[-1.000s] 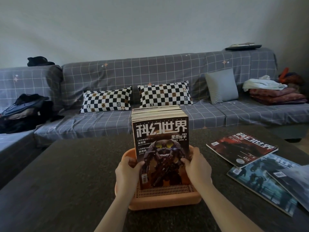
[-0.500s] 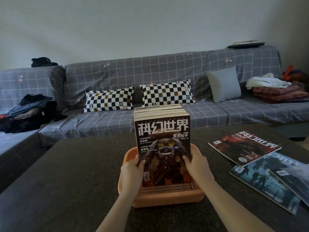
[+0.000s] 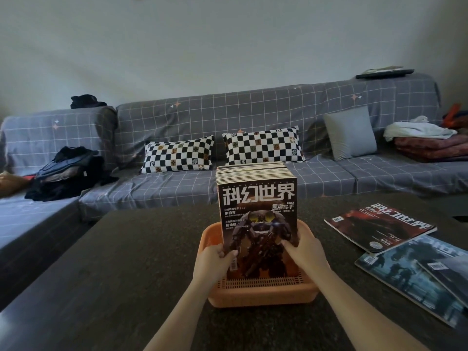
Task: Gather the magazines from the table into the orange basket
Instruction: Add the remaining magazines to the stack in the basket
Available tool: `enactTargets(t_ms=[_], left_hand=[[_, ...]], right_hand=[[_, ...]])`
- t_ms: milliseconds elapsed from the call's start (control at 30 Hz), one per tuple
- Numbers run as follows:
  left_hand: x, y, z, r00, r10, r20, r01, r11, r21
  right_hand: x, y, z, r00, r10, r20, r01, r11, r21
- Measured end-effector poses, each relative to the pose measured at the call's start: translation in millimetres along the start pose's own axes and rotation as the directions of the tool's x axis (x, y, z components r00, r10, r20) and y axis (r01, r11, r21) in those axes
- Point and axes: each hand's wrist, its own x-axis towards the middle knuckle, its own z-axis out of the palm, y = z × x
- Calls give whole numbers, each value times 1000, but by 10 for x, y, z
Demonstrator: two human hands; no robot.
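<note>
A thick stack of magazines (image 3: 257, 198) stands upright in the orange basket (image 3: 263, 292) at the middle of the dark table (image 3: 121, 262). The front cover shows a dark robot under white Chinese letters. My left hand (image 3: 214, 262) grips the stack's lower left edge and my right hand (image 3: 307, 252) grips its lower right edge. On the table to the right lie a red-covered magazine (image 3: 377, 228), a blue-covered magazine (image 3: 407, 277) and a third magazine (image 3: 450, 272) cut off by the frame edge, overlapping one another.
A grey checked sofa (image 3: 253, 115) runs behind the table and along the left, with two chequered pillows (image 3: 263, 145), a grey cushion (image 3: 350, 134), dark clothes (image 3: 65, 173) at left and folded blankets (image 3: 430, 143) at right.
The stack stays upright in the basket with both hands on its sides. My hands sit a little lower on the cover than before, and the camera has tilted slightly.
</note>
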Motion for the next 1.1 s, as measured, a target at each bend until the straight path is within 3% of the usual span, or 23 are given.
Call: enactTargets(t_ms=[134,367,568,868,1102], left_hand=[[18,6,-4,997,-69,-32,67,996,-61],[-219,92,103,961,-110,-255,71,985,-157],[-428,264,287,990,26,-139,-57,974,-218],[-534,892,862,968,235,-83,-246,952,-179],[-344,1498,1672,926,374,45,-368,924,-103]], right_hand=[[-26,-39,-60,1000,-2,27,0,999,54],[-230,-59,-134,995,94,-13,-90,976,196],[-536,-81,-223,994,73,-83,-52,973,224],[-753,291,-722,968,88,-234,-36,976,216],[-618,1010,-1197,900,256,-353,-208,964,167]])
